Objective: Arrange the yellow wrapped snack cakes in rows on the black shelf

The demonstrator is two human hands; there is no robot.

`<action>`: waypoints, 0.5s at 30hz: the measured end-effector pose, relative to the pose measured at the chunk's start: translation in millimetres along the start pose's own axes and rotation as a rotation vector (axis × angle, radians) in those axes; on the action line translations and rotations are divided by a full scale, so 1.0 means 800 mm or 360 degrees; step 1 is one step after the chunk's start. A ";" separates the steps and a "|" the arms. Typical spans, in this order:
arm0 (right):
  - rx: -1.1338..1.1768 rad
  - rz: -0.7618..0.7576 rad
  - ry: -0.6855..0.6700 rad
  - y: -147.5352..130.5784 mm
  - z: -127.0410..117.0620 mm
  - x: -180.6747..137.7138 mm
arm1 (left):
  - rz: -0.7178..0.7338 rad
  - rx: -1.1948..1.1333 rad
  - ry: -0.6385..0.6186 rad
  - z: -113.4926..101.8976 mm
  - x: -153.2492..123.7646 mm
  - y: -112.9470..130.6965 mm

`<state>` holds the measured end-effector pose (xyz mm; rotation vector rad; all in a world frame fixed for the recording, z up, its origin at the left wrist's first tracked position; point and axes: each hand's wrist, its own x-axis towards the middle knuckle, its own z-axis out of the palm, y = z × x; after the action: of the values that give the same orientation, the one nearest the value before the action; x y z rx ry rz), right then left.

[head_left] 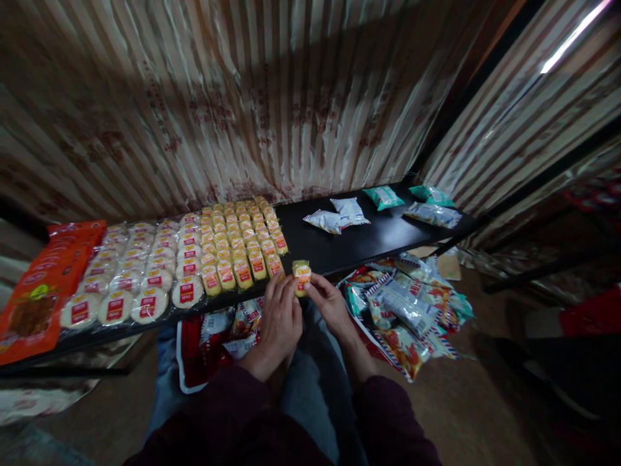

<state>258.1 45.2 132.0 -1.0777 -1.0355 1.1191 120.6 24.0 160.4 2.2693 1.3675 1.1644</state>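
Note:
Both of my hands hold one small yellow wrapped snack (301, 274) at the front edge of a black shelf (349, 246). My left hand (280, 321) pinches its left side, fingers closed. My right hand (330, 304) grips its right side, fingers closed. The snack sits just right of several neat rows of the same yellow packets (242, 243). Left of those lie rows of round white wrapped cakes (140, 272) with red labels.
Orange-red flat packets (43, 285) are stacked at the shelf's far left. White (337, 217), green (383, 196) and silver (433, 213) packets lie at the shelf's right. A red bag (213, 343) and a pile of mixed snack packs (407, 310) sit on the floor by my knees. Striped curtain behind.

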 end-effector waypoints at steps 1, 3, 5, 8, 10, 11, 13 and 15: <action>0.0009 -0.0005 -0.0001 -0.001 0.002 0.005 | 0.0031 0.0070 -0.0021 -0.001 0.005 -0.001; 0.0010 0.0002 0.0007 -0.001 0.004 0.014 | 0.0049 0.0198 -0.0069 -0.001 0.014 -0.004; -0.0014 0.0025 0.0021 0.000 0.006 0.023 | 0.0040 0.0308 -0.0117 0.001 0.021 -0.008; -0.0096 0.0033 0.0021 0.002 0.005 0.036 | 0.0042 0.0450 -0.0179 0.005 0.029 -0.013; -0.0164 0.0001 0.0010 0.003 0.004 0.046 | 0.0073 0.0531 -0.0205 0.007 0.033 -0.017; -0.0199 -0.0022 0.0001 0.003 0.003 0.052 | 0.0094 0.0567 -0.0215 0.008 0.036 -0.019; -0.0256 -0.0064 -0.0017 0.003 0.003 0.063 | 0.0123 0.0631 -0.0228 0.011 0.041 -0.022; -0.0290 -0.0095 -0.0031 0.004 0.002 0.075 | 0.0133 0.0682 -0.0232 0.014 0.047 -0.025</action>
<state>263.9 105.3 134.0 -1.1738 -1.1954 1.0039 125.2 67.6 161.1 2.6612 1.5997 0.7615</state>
